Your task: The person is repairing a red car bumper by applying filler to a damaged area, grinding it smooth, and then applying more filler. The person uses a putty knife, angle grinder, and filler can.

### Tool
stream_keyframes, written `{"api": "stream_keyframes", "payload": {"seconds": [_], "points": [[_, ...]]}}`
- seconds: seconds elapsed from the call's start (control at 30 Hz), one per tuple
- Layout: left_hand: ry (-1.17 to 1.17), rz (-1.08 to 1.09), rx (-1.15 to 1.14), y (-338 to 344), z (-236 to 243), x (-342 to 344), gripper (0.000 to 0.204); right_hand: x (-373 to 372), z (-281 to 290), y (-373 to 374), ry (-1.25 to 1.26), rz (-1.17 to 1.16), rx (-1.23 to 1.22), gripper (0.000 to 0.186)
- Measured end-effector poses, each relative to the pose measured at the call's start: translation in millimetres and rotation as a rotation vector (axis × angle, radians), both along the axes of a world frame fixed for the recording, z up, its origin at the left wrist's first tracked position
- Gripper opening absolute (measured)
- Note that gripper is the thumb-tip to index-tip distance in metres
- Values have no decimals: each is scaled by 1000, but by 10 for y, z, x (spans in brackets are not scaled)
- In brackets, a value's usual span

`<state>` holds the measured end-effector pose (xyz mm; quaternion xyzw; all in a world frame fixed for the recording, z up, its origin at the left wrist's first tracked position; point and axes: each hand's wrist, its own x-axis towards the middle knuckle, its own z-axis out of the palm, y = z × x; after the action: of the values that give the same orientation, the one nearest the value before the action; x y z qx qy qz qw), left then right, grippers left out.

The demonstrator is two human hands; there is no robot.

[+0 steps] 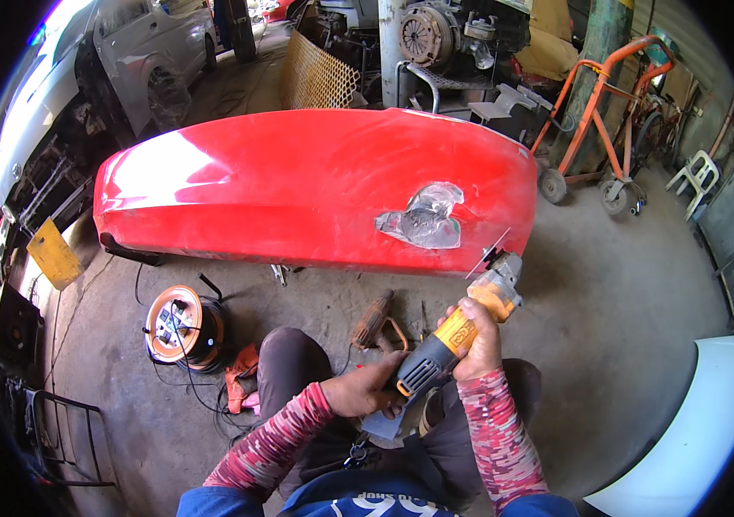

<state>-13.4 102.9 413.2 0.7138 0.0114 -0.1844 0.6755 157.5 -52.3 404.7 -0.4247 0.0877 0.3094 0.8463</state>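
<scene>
Okay, so a chunky yellow-and-black angle grinder (426, 364) is held two-handed near the lower right end of a long, glossy red vehicle panel (289, 181). Its rear end is held by the left grip (365, 388), fingers curled in, while its yellow front section is wrapped by the right grip (479, 345), thumb on top, closed snugly. The thin flat disc (489, 252) is seen nearly edge-on by the panel's lower edge; whether it's touching can't be told. A rough, silvery-grey bare patch (427, 226) is shown on the panel's right half. On the grey concrete floor (625, 284), a round orange-and-black cable reel (179, 326) is placed to the left, and a brownish-orange pistol-shaped power tool (371, 320) is left just beyond the knees. A curved white panel (686, 431) is seen at far right.
</scene>
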Motion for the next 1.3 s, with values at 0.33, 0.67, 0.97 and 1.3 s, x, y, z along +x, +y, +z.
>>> {"api": "stream_keyframes", "payload": {"seconds": [0.33, 0.67, 0.97, 1.3], "points": [[-350, 643, 660, -414, -193, 142, 114, -394, -47, 577, -421, 12, -149, 47], [-561, 657, 229, -166, -704, 181, 108, -349, -13, 576, -819, 232, -458, 46], [-547, 610, 77, -157, -828, 345, 108, -241, -43, 595, -837, 179, -560, 49], [-544, 619, 0, -126, -784, 393, 105, -205, -76, 627, -832, 198, -544, 53]]}}
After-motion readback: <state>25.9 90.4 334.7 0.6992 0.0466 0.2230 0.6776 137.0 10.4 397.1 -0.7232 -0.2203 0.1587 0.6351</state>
